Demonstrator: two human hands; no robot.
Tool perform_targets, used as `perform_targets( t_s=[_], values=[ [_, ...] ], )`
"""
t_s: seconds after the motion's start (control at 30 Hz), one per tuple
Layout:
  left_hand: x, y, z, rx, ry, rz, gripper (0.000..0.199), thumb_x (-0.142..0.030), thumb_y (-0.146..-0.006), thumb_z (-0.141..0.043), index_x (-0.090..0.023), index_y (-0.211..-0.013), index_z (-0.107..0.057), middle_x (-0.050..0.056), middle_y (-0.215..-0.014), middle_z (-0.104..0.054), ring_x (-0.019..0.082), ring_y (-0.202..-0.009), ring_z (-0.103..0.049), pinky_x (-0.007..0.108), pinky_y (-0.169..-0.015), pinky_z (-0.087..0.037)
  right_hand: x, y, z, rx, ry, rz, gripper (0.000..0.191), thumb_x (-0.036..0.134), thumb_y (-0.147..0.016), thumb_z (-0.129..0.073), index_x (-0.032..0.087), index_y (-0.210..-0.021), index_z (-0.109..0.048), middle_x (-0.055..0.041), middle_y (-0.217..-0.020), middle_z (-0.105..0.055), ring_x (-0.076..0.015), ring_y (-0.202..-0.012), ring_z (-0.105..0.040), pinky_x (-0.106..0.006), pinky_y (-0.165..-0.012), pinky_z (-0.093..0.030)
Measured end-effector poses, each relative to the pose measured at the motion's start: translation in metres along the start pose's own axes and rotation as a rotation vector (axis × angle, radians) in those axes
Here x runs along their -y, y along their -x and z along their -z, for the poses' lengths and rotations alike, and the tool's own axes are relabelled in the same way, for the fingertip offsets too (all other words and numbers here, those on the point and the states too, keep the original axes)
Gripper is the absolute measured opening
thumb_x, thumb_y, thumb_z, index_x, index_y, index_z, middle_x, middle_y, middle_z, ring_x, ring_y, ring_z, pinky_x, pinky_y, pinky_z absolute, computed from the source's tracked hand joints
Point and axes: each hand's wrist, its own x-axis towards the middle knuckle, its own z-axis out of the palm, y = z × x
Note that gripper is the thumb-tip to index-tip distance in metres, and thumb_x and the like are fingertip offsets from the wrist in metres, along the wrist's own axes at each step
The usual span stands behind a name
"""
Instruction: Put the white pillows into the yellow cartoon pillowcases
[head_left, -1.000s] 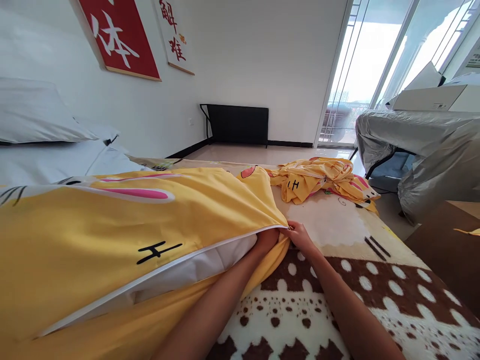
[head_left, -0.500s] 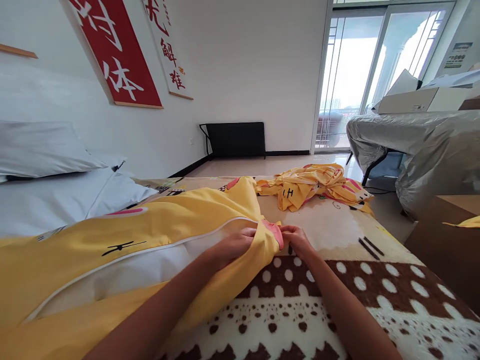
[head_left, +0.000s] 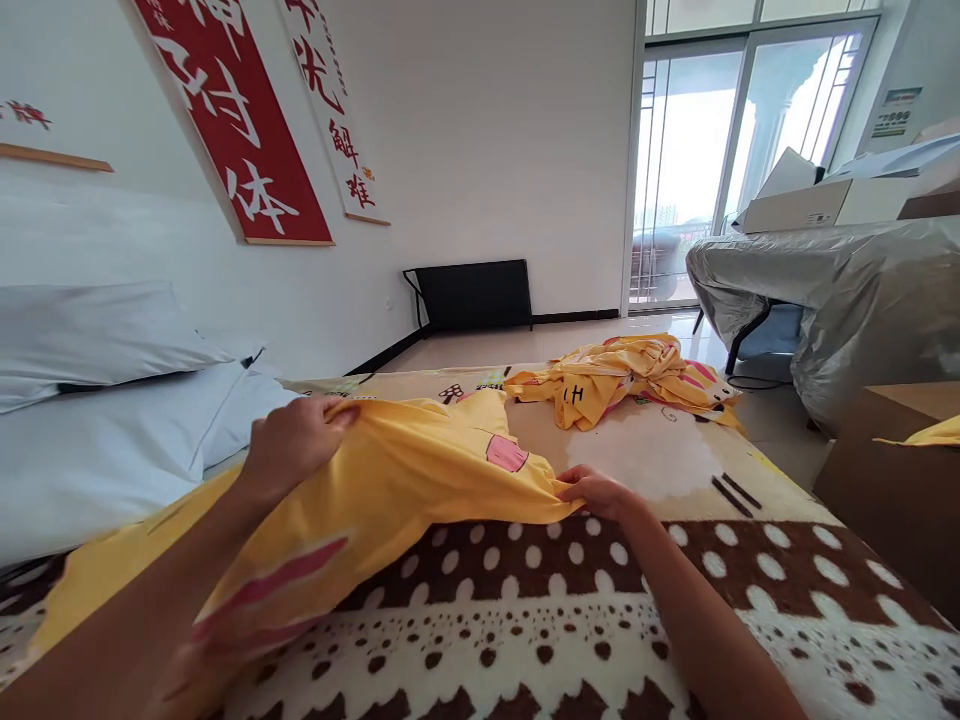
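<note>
A yellow fabric cover point(head_left: 405, 460) with pink patches lies stretched across the bed, between my two hands. My left hand point(head_left: 296, 440) is closed on its upper edge, near the white pillows. At the cover's right corner, my right hand point(head_left: 596, 490) pinches the cloth just above the brown dotted band of the blanket point(head_left: 525, 640). The white inside of the cover is out of sight. Farther back on the bed lies a crumpled heap of similar yellow cloth point(head_left: 630, 370).
White pillows point(head_left: 127, 430) are stacked at the left by the wall. A cardboard box point(head_left: 892, 470) stands at the right, beyond the bed's edge. Behind it is a plastic-covered table point(head_left: 862, 260) with boxes. A black folded frame point(head_left: 472, 295) leans at the back wall.
My left hand has come out from the cover's opening and moved left, gripping its upper edge. The cover is turned over, hiding the opening and white inside. My right hand still holds the corner.
</note>
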Motion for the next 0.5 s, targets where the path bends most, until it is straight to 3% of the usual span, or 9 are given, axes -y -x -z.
perform_targets(
  t_s=[0.07,0.17,0.23,0.33,0.4,0.5],
  values=[
    [-0.018,-0.015,0.000,-0.247,-0.067,-0.064,0.016,-0.024,-0.083,-0.046,-0.019,-0.079,-0.060,0.005,-0.089,-0.060,0.025,-0.099,-0.052,0.049,-0.094,-0.028,0.013,0.006,-0.019,0.004,0.041,0.036,0.016,0.023,-0.047,-0.065,0.016,-0.061,-0.059,0.0067,-0.053,-0.052,-0.0072,-0.050,-0.042,-0.019,-0.050,-0.029],
    [-0.053,-0.031,-0.009,-0.532,0.046,-0.071,0.014,-0.017,-0.084,-0.045,-0.016,-0.086,-0.059,0.011,-0.105,-0.057,0.027,-0.106,-0.049,0.050,-0.091,-0.029,0.030,0.023,-0.061,0.004,0.195,0.157,0.012,0.015,-0.050,-0.061,0.017,-0.057,-0.052,0.0081,-0.054,-0.044,-0.0063,-0.053,-0.036,-0.020,-0.050,-0.025],
    [-0.082,-0.037,-0.017,-0.612,0.192,-0.074,0.017,-0.016,-0.085,-0.044,-0.015,-0.093,-0.059,0.011,-0.105,-0.056,0.026,-0.107,-0.048,0.048,-0.091,-0.030,0.038,0.036,-0.090,0.015,0.477,0.307,0.013,0.014,-0.054,-0.058,0.017,-0.056,-0.046,0.0073,-0.054,-0.038,-0.0068,-0.054,-0.032,-0.021,-0.050,-0.024],
    [-0.132,-0.038,-0.025,-0.705,0.337,-0.240,0.017,-0.017,-0.088,-0.042,-0.014,-0.094,-0.059,0.009,-0.099,-0.053,0.022,-0.105,-0.047,0.043,-0.092,-0.029,0.041,0.049,-0.116,-0.020,0.745,0.401,0.010,0.016,-0.061,-0.054,0.018,-0.058,-0.045,0.0030,-0.058,-0.044,-0.0092,-0.056,-0.036,-0.022,-0.050,-0.025],
    [-0.166,-0.032,-0.024,-0.740,0.413,-0.398,0.016,-0.016,-0.088,-0.043,-0.014,-0.089,-0.058,0.007,-0.095,-0.052,0.020,-0.102,-0.047,0.038,-0.090,-0.031,0.040,0.051,-0.119,-0.093,0.785,0.381,0.002,0.017,-0.064,-0.051,0.018,-0.066,-0.052,-0.0022,-0.070,-0.055,-0.0123,-0.062,-0.045,-0.022,-0.052,-0.030],
    [-0.209,-0.020,-0.021,-0.716,0.530,-0.603,0.014,-0.014,-0.088,-0.044,-0.015,-0.085,-0.057,0.004,-0.089,-0.049,0.018,-0.097,-0.049,0.033,-0.088,-0.033,0.039,0.051,-0.111,-0.185,0.742,0.279,0.026,0.027,-0.072,-0.050,0.019,-0.095,-0.059,-0.0078,-0.091,-0.064,-0.0186,-0.078,-0.055,-0.024,-0.060,-0.038]
  ],
)
